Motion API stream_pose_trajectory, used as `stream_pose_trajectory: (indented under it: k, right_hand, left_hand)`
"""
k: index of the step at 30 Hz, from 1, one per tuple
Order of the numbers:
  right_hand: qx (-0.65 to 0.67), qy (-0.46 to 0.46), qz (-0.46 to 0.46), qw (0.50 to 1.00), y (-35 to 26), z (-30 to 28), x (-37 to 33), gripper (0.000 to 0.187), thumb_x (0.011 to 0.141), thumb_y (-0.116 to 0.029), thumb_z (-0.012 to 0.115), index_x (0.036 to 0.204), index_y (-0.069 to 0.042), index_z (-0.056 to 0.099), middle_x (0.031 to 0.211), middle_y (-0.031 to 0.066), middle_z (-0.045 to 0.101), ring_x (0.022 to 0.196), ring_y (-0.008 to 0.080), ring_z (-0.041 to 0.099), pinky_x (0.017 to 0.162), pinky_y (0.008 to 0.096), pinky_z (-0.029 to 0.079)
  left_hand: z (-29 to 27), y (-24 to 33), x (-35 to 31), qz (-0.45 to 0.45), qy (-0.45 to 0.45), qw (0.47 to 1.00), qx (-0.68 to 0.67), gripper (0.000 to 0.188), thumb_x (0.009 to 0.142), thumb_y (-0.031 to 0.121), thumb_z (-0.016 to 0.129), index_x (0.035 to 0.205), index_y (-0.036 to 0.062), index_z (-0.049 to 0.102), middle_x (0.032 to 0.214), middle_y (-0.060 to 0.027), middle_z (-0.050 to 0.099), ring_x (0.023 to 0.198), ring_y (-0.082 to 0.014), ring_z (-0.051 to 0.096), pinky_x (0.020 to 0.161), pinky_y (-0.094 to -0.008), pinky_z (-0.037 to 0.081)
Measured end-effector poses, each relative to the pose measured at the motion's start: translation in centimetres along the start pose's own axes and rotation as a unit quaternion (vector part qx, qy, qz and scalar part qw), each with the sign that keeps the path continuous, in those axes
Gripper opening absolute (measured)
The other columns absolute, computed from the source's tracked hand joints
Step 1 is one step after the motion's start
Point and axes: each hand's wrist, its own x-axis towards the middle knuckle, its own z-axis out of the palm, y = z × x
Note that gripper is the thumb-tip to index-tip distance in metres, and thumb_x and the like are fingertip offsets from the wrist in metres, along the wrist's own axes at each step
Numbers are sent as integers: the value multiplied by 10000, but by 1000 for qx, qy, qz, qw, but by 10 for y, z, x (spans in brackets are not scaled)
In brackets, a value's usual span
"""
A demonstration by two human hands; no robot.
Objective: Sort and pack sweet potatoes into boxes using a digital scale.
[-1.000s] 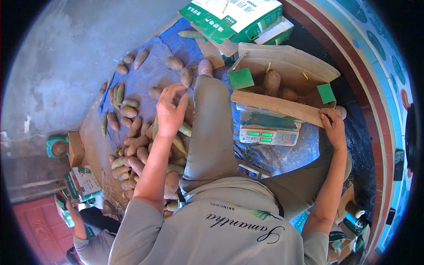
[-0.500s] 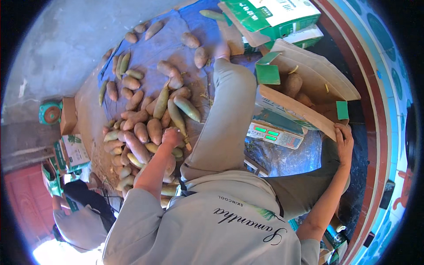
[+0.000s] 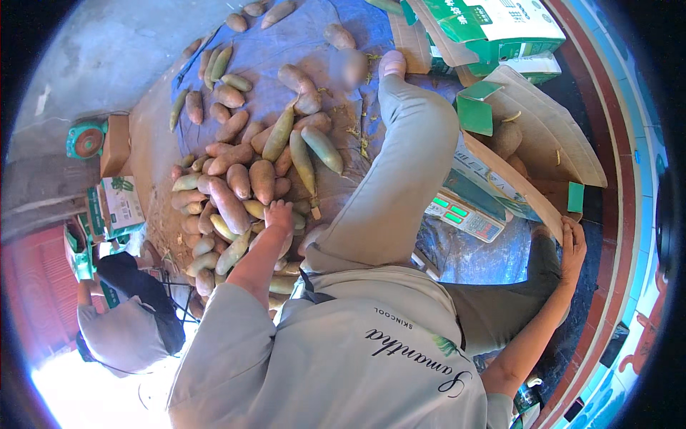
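Observation:
My left hand [image 3: 279, 214] rests on the near side of a big heap of long brown and green gourd-like vegetables [image 3: 231, 205]. Its fingers are stretched out over the vegetables, and nothing shows held in them. Just ahead of it lie a plump brown one [image 3: 262, 181] and a slim green one with a pale stem end [image 3: 303, 163]. To the right, my right hand [image 3: 572, 250] grips the near top edge of an open cardboard box [image 3: 514, 180]. Inside that box a few brown vegetables [image 3: 506, 139] are visible. The box sits over a scale [image 3: 466, 214] with green lit displays.
Blue sheeting [image 3: 321, 57] lies under the heap and scattered vegetables. Green and white cartons [image 3: 493, 32] stand at the far right. My bent left leg [image 3: 407, 164] separates heap and box. Another person [image 3: 132, 314] is at the lower left, near more cartons [image 3: 118, 207].
The view has shifted, so the scene sits differently in it. My left hand's fingers have straightened on the heap. My right hand stays on the box edge.

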Motion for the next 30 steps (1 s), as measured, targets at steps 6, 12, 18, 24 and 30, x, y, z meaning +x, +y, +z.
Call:
stream_pose_trajectory:
  k: [6,12,18,24,30]
  right_hand:
    - [0,5,15,1000,0,0,-1,232,900,-153,519,1025,7,632,1032,109,631,999,216,563,917,309,395]
    - [6,14,22,1000,-12,4,-1,226,895,-142,515,1017,6,634,1027,107,634,993,217,569,915,312,400]
    - [-6,24,50,998,-13,-1,-2,211,878,-122,525,1002,8,636,1015,107,635,991,216,573,908,309,405]
    - [-18,37,21,999,-23,4,-3,170,839,-81,542,954,8,631,991,109,638,967,226,580,885,310,419]
    - [-24,76,36,996,-30,4,2,170,816,-106,551,920,-1,635,959,122,643,957,263,584,873,328,428]
  left_hand:
    - [-20,-3,19,2,145,988,-45,440,711,138,635,1139,142,529,1167,-74,501,1161,-248,447,936,-429,389]
    - [-50,10,53,11,174,974,-146,542,728,169,657,1228,155,449,1219,-84,470,1165,-278,438,938,-418,401]
    - [-89,46,116,10,191,963,-191,685,704,204,705,1303,158,378,1363,-117,352,1253,-306,365,997,-427,374]
    - [-107,46,162,14,155,976,-153,779,715,136,674,1397,212,305,1466,-76,252,1331,-292,276,1044,-389,343]
    - [-94,33,201,67,137,983,-99,815,713,233,721,1402,233,286,1435,-87,291,1325,-290,281,1021,-411,368]
